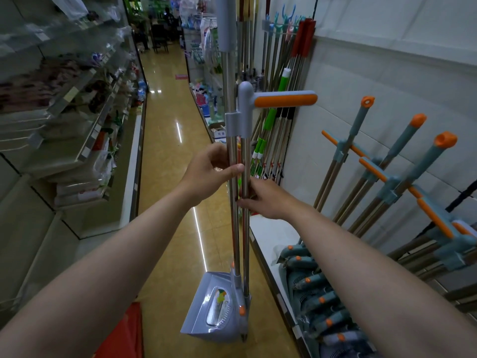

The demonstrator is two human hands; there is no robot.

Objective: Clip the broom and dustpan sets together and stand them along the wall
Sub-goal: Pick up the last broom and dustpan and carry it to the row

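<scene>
Your left hand (211, 174) grasps the broom pole (228, 81) with thumb and curled fingers. Your right hand (265, 200) grasps the dustpan pole (246, 156) just beside it. Above them, a grey clip (233, 125) joins both poles. Their dustpan (206, 319) is low over the aisle floor. Other sets (392, 187) lean on the wall (387, 60).

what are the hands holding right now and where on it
The broom and dustpan set, by its metal poles below the grey clip: left hand grips the left pole, right hand the right pole.
</scene>
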